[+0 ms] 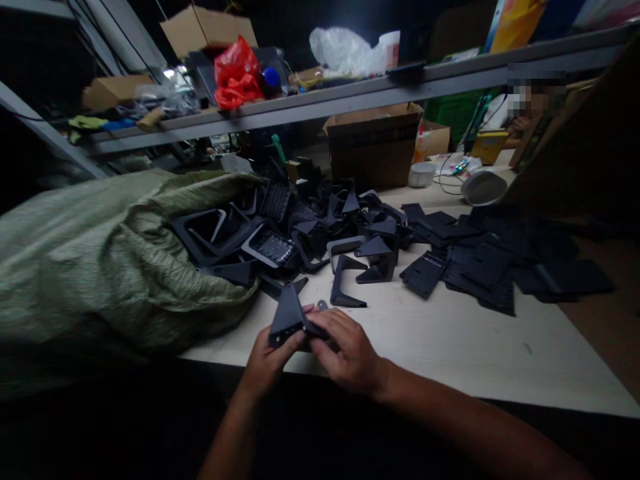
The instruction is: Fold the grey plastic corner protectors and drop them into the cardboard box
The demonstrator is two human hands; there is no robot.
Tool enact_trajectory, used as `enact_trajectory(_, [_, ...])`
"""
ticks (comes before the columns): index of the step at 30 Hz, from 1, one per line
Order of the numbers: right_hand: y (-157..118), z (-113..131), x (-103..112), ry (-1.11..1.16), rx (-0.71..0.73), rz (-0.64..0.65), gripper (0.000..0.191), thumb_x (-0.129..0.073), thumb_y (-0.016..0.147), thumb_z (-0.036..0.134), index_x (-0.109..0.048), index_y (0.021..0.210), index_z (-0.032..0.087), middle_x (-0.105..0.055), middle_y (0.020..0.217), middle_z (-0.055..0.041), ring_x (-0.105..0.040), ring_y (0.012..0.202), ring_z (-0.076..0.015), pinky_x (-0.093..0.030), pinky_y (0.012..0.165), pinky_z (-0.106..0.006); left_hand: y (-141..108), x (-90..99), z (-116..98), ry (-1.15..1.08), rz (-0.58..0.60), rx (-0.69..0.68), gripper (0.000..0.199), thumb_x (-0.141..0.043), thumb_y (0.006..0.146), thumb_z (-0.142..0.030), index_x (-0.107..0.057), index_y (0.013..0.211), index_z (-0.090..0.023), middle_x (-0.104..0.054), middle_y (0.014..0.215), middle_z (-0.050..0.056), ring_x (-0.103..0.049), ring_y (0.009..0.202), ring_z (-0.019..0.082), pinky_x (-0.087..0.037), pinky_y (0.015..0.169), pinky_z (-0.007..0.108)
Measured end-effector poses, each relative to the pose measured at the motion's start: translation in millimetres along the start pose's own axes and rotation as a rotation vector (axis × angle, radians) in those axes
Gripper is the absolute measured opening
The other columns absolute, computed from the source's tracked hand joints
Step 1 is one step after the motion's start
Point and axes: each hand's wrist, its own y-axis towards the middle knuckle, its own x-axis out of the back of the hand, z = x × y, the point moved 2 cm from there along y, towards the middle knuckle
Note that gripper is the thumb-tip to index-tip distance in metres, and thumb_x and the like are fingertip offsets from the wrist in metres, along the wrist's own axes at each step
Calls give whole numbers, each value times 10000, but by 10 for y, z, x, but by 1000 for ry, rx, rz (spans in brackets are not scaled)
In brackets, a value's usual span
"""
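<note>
Over the table's front edge, both my hands grip one black plastic bracket with triangular sides. My left hand is closed round its left end, the thumb along the lower edge. On the right part, my right hand is closed with fingers over the top and the thumb below; its fingers hide that part of the bracket. Just beyond my hands a U-shaped black bracket lies on the table, beside another angled bracket. Further back is a heap of similar black parts.
A green woven sack spills black parts at the left. Flat black plates lie piled at the right of the pale table. Behind stand a cardboard box and a loaded shelf. A person's hand shows far right.
</note>
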Motion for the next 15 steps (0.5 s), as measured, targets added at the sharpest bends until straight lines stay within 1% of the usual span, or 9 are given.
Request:
enact_trajectory(2, [-20, -35, 176, -106, -35, -17, 450, -651, 1007, 222, -566, 1449, 235, -685, 1330, -121, -634, 1254, -281, -523, 1097, -472, -151, 68, 37, -238, -193, 97, 494, -793, 844, -506, -767, 1199, -163, -798, 1187, 179, -758, 1107, 385, -595, 1015, 535])
enact_trajectory(4, [-52, -238, 474, -287, -129, -139, 492, -669, 1003, 277, -551, 1478, 238, -621, 1437, -133, -558, 1365, -309, -448, 1176, -526, -344, 228, 47, -470, -346, 181, 526, -758, 849, -520, -730, 1248, -178, -805, 1156, 182, -783, 1027, 373, -644, 903, 520])
enact_trajectory(5, [-79, -393, 636, -382, -203, -230, 506, -660, 1005, 307, -540, 1491, 233, -579, 1490, -142, -517, 1411, -321, -407, 1206, -552, -445, 328, 53, -558, -384, 218, 541, -751, 841, -513, -714, 1271, -188, -802, 1164, 186, -791, 987, 367, -659, 851, 508])
enact_trajectory(7, [-153, -755, 903, -520, -391, -413, 630, -676, 978, 407, -482, 1536, 188, -499, 1565, -180, -443, 1474, -348, -328, 1248, -597, -632, 528, 93, -651, -381, 294, 576, -760, 807, -464, -690, 1312, -195, -786, 1210, 204, -800, 892, 355, -674, 767, 490])
enact_trajectory(8, [-190, -942, 968, -519, -505, -440, 709, -657, 973, 436, -413, 1580, 163, -469, 1586, -202, -425, 1489, -350, -329, 1245, -600, -711, 610, 129, -669, -357, 326, 607, -762, 793, -436, -674, 1340, -188, -768, 1247, 221, -801, 870, 357, -676, 747, 490])
enact_trajectory(9, [-219, -1110, 976, -496, -602, -414, 780, -631, 970, 450, -328, 1622, 148, -433, 1612, -219, -399, 1510, -350, -331, 1241, -601, -776, 670, 173, -676, -328, 346, 641, -760, 787, -408, -651, 1377, -180, -746, 1289, 239, -800, 873, 365, -676, 746, 494])
enact_trajectory(11, [-233, -1345, 851, -470, -670, -323, 919, -659, 933, 462, -227, 1661, 107, -397, 1633, -258, -390, 1521, -369, -348, 1235, -591, -863, 703, 268, -685, -255, 372, 693, -745, 798, -366, -595, 1448, -177, -703, 1362, 259, -792, 941, 396, -671, 785, 529])
enact_trajectory(13, [-182, -1462, 601, -453, -676, -200, 1017, -693, 905, 437, -145, 1684, 80, -332, 1669, -272, -355, 1547, -374, -336, 1253, -568, -904, 629, 340, -703, -179, 394, 702, -721, 834, -348, -547, 1499, -206, -682, 1406, 245, -779, 1011, 410, -659, 843, 564])
enact_trajectory(15, [-82, -1509, 345, -443, -682, -98, 1027, -678, 911, 388, -97, 1693, 65, -253, 1703, -269, -286, 1582, -368, -311, 1272, -556, -922, 486, 364, -727, -90, 433, 693, -695, 873, -363, -514, 1530, -237, -666, 1438, 229, -771, 1043, 413, -644, 883, 588])
